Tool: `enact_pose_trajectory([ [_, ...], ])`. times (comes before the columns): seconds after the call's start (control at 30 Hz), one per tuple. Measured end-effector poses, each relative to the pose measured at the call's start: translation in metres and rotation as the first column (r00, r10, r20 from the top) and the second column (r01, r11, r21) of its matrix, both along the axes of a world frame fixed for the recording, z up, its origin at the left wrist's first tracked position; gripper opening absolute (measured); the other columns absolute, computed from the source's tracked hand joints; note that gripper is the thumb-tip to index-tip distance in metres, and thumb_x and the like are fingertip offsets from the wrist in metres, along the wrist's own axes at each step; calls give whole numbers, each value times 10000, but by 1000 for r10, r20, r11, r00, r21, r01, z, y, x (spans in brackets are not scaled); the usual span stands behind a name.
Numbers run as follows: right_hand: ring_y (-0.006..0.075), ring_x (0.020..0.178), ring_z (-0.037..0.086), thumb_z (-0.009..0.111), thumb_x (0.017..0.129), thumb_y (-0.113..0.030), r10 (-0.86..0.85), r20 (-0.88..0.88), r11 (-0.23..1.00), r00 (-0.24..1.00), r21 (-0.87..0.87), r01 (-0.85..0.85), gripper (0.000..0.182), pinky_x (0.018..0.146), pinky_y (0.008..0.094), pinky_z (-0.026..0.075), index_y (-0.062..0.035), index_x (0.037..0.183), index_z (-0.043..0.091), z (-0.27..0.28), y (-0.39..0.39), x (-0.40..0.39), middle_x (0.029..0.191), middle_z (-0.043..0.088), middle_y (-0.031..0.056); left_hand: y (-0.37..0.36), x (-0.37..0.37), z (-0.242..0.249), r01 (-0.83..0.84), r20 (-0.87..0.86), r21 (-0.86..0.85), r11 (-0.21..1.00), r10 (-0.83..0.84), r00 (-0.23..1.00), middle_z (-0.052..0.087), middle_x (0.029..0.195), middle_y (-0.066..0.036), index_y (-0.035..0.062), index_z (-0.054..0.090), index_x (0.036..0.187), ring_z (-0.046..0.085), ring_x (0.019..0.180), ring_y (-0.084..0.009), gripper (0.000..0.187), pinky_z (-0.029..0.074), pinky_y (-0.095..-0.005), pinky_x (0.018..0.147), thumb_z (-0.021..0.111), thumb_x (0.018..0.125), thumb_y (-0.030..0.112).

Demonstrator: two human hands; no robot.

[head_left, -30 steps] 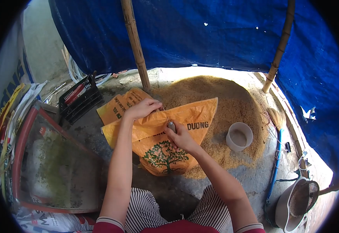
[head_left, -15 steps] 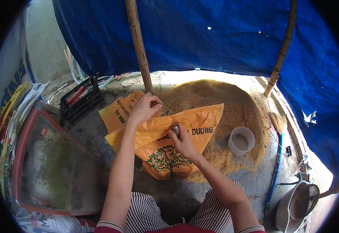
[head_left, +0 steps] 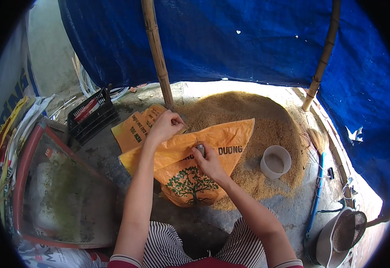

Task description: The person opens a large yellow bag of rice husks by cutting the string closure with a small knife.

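An orange sack (head_left: 228, 138) printed with dark lettering and a green tree lies before me, its upper edge folded over. My right hand (head_left: 210, 161) is wrapped round the grey handle of an awl-like tool (head_left: 200, 149), whose thin metal tip points up at the sack's edge. Above that edge, my left hand (head_left: 164, 127) is closed in a pinch; a thin thread appears to run from its fingertips toward the tool. Another folded orange sack (head_left: 134, 129) lies under and behind my left hand.
A grain heap (head_left: 271, 107) spreads behind the sack, with a white plastic tub (head_left: 276, 162) on it. A black crate (head_left: 92, 117) stands left, a blue-handled broom (head_left: 319, 187) right. Near it are a bucket and sieve (head_left: 349, 230). Bamboo poles (head_left: 158, 53) stand by the blue tarp (head_left: 239, 49).
My left hand has shifted slightly left and down, still pinched. The right hand keeps its hold on the tool. The whole view has drifted slightly left.
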State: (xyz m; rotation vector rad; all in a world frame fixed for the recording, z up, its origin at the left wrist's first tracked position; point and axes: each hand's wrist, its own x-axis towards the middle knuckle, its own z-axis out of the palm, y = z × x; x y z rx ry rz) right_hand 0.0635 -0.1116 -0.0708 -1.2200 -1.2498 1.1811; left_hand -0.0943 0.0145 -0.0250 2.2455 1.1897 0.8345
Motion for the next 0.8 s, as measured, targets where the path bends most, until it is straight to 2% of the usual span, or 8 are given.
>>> enact_pose_trajectory([
  [0.07,108,426,445,508,921,-243,-11,2,1000,1000,-12,11,249,381,267,363,-11,1008,495,0,0,1,626,488,42,-7,-3,17,26,0,-42,999,-26,1000,510,788,-67,5,647,833,526,685,-173,121,439,-293,641,664,771,107],
  [0.13,155,506,500,522,912,-239,-40,105,999,994,41,36,254,466,303,406,0,997,505,-7,4,2,650,516,79,-15,-5,32,49,1,-85,995,-49,999,498,809,-80,4,639,830,534,716,-200,118,448,-305,670,654,774,107],
  [0.33,265,620,562,538,896,-214,-90,248,983,964,177,46,231,588,363,438,4,965,509,-13,3,1,720,573,168,-28,3,46,144,59,66,987,-148,987,494,804,-75,7,630,840,533,731,-210,105,444,-309,684,638,793,101],
  [0.4,279,622,565,538,894,-208,-104,275,977,956,210,46,222,588,366,440,2,959,505,-11,3,3,716,573,174,-27,9,45,196,60,120,973,-204,977,503,804,-76,14,635,848,538,738,-210,117,442,-316,691,651,784,110],
  [0.53,322,639,577,539,887,-193,-130,320,959,938,282,37,201,592,381,443,-9,955,496,-13,2,6,697,568,185,-15,19,42,159,20,94,983,-161,987,518,789,-80,18,645,853,553,748,-210,121,446,-323,693,659,773,107],
  [0.6,332,646,579,539,886,-189,-130,330,958,935,284,33,198,592,386,443,-11,959,493,-12,2,7,696,568,187,0,21,31,228,21,73,971,-230,973,490,786,-37,14,646,845,529,720,-145,98,423,-285,630,652,785,91],
  [0.7,348,660,584,539,884,-186,-126,341,960,932,279,27,194,594,393,443,-16,965,491,-10,2,8,697,567,193,2,26,32,201,-4,34,979,-201,980,586,771,-97,8,662,863,591,721,-206,134,469,-317,672,665,764,99],
  [0.8,346,659,583,539,884,-190,-128,344,963,930,268,34,197,595,393,443,-18,966,491,-8,2,7,695,566,193,5,26,33,162,-80,-65,985,-167,983,634,777,-113,-11,662,877,615,716,-205,156,482,-313,661,666,763,96],
])
